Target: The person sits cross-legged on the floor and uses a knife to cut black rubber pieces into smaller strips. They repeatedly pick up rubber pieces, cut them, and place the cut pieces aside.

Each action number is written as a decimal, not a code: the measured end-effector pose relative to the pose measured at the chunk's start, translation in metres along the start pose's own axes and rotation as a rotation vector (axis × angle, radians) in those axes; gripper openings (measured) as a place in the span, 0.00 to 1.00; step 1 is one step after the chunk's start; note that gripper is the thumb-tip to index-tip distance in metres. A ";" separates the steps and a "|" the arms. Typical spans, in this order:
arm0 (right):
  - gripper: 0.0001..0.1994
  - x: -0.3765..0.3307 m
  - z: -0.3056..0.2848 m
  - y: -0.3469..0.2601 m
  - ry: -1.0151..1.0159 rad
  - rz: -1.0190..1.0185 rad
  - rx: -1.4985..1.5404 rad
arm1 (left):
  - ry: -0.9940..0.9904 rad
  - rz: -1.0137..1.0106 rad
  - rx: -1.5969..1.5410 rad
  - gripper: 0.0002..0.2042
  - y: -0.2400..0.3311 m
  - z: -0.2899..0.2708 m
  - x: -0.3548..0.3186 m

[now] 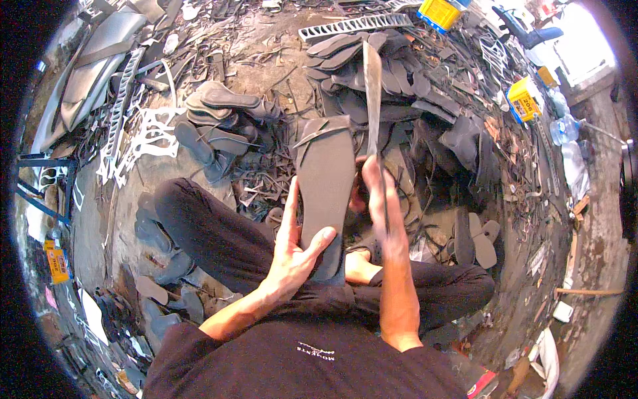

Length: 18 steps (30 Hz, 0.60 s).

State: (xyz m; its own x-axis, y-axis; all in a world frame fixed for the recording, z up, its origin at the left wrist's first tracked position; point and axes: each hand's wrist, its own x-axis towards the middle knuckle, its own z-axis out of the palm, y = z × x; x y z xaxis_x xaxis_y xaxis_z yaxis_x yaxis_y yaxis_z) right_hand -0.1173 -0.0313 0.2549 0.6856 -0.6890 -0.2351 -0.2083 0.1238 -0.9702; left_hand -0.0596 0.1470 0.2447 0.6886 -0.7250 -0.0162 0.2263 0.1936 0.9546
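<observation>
Near the centre, we pinch one sole [325, 183] in the left hand [290, 258] and clench one knife [373, 93] in the right hand [380, 196]. White lettering [316, 350] marks our shirt [266, 369]

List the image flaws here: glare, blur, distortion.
Head view: glare burns the upper right corner to white; the right hand looks smeared toward the wrist, probably motion blur, while the grey sole reads more clearly; fisheye curvature bows the surroundings toward black corners; grain speckles the dark trousers.
</observation>
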 end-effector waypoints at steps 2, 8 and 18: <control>0.23 -0.024 0.006 -0.009 -0.095 0.002 -0.101 | -0.020 -0.008 0.033 0.50 -0.006 -0.008 -0.003; 0.21 -0.069 0.027 0.005 -0.208 -0.007 -0.169 | 0.382 -0.246 -0.015 0.22 0.006 -0.034 0.053; 0.19 -0.098 0.029 0.039 0.091 -0.058 -0.338 | 0.292 -0.475 0.060 0.23 0.029 -0.028 0.053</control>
State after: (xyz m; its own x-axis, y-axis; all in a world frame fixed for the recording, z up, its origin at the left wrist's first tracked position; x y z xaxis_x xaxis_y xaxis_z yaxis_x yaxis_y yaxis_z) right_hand -0.1724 0.0613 0.2383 0.6409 -0.7509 -0.1594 -0.4003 -0.1498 -0.9040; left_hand 0.0026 0.1324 0.2634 0.6851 -0.5082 -0.5219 0.5240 -0.1538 0.8377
